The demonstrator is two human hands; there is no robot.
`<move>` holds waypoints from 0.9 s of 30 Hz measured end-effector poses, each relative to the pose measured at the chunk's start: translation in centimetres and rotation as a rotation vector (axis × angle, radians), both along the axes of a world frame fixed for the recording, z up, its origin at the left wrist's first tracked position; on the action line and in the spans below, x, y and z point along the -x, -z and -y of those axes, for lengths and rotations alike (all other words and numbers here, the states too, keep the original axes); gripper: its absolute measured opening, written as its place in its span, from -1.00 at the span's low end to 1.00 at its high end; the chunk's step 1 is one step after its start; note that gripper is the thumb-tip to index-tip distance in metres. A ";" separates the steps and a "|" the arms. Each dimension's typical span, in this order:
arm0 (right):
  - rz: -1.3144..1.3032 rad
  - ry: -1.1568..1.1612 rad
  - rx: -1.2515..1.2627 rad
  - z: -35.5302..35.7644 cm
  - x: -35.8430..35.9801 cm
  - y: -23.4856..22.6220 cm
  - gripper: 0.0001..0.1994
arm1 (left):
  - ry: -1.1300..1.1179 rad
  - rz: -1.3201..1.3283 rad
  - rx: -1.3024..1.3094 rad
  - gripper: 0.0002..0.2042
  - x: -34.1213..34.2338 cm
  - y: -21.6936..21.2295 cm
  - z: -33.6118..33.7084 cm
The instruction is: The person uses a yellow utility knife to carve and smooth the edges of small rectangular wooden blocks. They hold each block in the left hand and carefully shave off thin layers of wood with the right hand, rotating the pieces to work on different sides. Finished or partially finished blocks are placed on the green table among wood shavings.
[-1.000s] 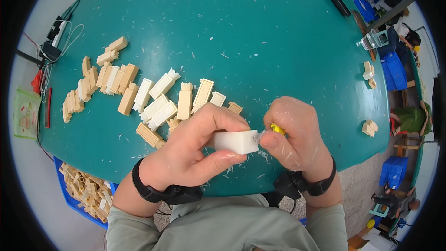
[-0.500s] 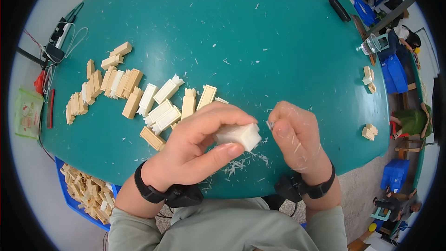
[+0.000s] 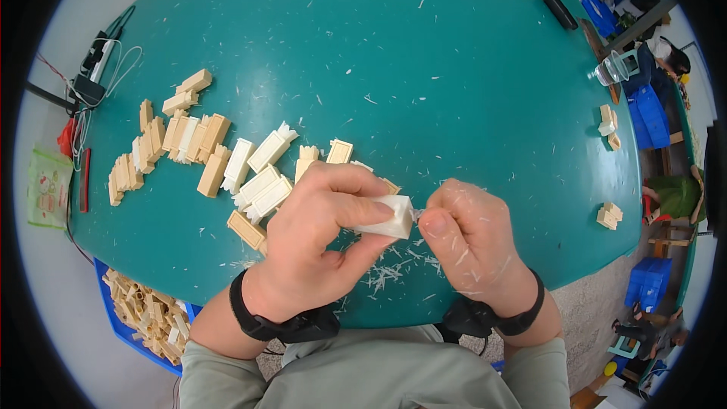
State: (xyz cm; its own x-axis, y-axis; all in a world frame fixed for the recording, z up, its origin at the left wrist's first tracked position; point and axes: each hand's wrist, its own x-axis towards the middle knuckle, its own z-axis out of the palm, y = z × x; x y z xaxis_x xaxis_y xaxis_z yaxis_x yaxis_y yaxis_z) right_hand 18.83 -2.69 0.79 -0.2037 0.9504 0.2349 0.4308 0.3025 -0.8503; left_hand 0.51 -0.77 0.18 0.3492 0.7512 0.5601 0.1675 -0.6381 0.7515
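Note:
My left hand (image 3: 326, 231) grips a white rectangular plastic block (image 3: 401, 220) between thumb and fingers, its end facing right. Right at that end is my right hand (image 3: 473, 238), closed in a pinch. A tiny greyish tip (image 3: 417, 214) shows between its thumb and forefinger, against the block's edge; the rest is hidden by the fingers. Thin white shavings cling to the right hand. Below the block, more shavings (image 3: 386, 276) lie heaped on the green table (image 3: 363, 53). Just beyond the left hand lie several white and cream blocks (image 3: 273, 197) of similar shape.
More cream blocks (image 3: 201, 136) trail off to the left. A blue crate (image 3: 125, 326) full of pieces stands below the table's left edge. Small groups of pieces (image 3: 609, 216), a clear plastic cup (image 3: 612, 70) and a black object (image 3: 559, 9) are along the right side.
The right hand has moved left, bringing its pinch against the block's end. My left hand has turned the block, and its thumb now lies over the top.

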 end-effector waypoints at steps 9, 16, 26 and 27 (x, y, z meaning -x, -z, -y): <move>0.123 0.087 0.016 -0.7 -0.2 0.8 -0.64 | 0.117 0.025 0.003 -0.68 0.2 -0.3 0.3; 0.115 0.170 0.083 -1.3 -0.7 0.3 -0.66 | 0.092 0.189 0.300 -0.64 0.1 0.0 0.4; 0.162 0.202 0.139 -1.1 -0.3 0.1 -0.76 | 0.144 0.261 0.556 -0.77 0.7 0.5 -0.5; 0.200 0.188 0.123 -1.1 -0.4 0.0 -0.76 | 0.130 0.265 0.556 -0.77 0.8 0.3 -0.5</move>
